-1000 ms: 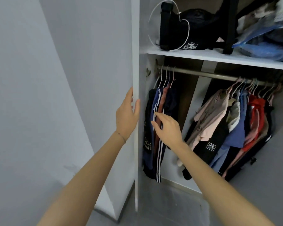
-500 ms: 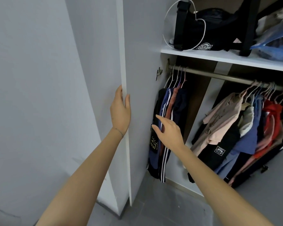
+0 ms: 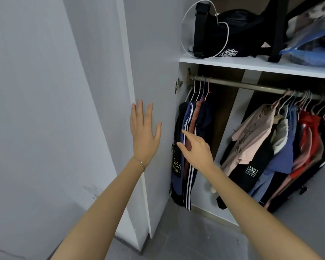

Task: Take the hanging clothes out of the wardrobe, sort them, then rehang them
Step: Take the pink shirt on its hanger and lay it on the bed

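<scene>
Clothes (image 3: 192, 117) hang long-side vertical, hooks up, right at the loosely straight fingertips of right hand (image 3: 196, 151); left hand (image 3: 144, 134) splays flat on door (image 3: 158, 72).

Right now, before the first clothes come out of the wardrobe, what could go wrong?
1. The left hand is open and flat at the door, not gripping it; the door might swing back against the arms.
2. The right hand reaches the dark clothes, which hang tightly together; pulling one may drag its neighbours off the rail.
3. The hinge sticks out beside them and could snag fabric.
</scene>
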Demonstrator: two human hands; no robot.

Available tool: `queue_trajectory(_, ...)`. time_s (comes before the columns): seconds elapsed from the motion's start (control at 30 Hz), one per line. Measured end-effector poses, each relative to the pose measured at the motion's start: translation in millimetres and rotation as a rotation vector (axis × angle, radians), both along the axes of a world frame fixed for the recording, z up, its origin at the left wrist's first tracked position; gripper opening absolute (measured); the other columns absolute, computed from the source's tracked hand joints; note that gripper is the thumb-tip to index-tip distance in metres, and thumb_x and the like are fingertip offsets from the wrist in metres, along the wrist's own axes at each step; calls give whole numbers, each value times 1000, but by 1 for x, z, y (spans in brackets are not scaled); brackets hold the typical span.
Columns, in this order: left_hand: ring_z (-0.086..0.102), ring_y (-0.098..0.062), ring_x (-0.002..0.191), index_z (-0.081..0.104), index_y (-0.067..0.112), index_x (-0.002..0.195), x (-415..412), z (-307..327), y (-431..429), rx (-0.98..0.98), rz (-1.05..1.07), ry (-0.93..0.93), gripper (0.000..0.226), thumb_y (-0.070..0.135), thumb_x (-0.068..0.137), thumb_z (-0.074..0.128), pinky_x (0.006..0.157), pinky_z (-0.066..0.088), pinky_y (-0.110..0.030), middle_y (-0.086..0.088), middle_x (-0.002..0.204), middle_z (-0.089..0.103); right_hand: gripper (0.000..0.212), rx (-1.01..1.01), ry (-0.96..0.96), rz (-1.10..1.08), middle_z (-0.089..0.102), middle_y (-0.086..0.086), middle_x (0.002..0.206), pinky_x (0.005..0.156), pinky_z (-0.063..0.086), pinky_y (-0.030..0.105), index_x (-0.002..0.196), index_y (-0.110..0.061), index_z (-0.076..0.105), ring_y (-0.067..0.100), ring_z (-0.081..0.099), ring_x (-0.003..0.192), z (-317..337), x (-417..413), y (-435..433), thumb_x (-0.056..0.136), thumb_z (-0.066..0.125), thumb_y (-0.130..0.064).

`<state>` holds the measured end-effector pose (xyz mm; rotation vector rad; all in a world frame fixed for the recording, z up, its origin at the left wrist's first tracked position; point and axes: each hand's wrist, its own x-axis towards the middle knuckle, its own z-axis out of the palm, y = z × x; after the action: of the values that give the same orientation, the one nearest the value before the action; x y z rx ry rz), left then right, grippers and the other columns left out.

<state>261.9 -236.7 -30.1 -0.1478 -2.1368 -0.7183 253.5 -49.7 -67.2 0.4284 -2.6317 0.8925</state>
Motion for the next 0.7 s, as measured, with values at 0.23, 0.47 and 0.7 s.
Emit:
queue_trajectory(0.23,16,-31,150,27,20,154,-11,-11,24,-313,-93,-57,60,33,99,47,120,15,-54,-12,162,20,62,118,16,-110,53,9,142,107,40,46,147,-17,42,30,47,131,-6,-1,35,94,60,-43)
queue_trajectory(0.47,-1,-30,152,2,29,158,-33,-35,42,-461,-145,-435,74,49,101,45,122,4,-55,-5,166,-1,75,344,-169,-260,13,6,163,119,13,51,157,-32,10,31,9,150,-18,-1,76,96,47,-55)
queue_trajectory(0.7,-2,-28,153,4,31,157,-62,-45,66,-475,-213,-457,71,57,101,37,120,-4,-52,-2,166,0,78,319,-241,-353,1,5,165,120,8,50,157,-35,2,31,-3,151,-30,-4,110,96,47,-55)
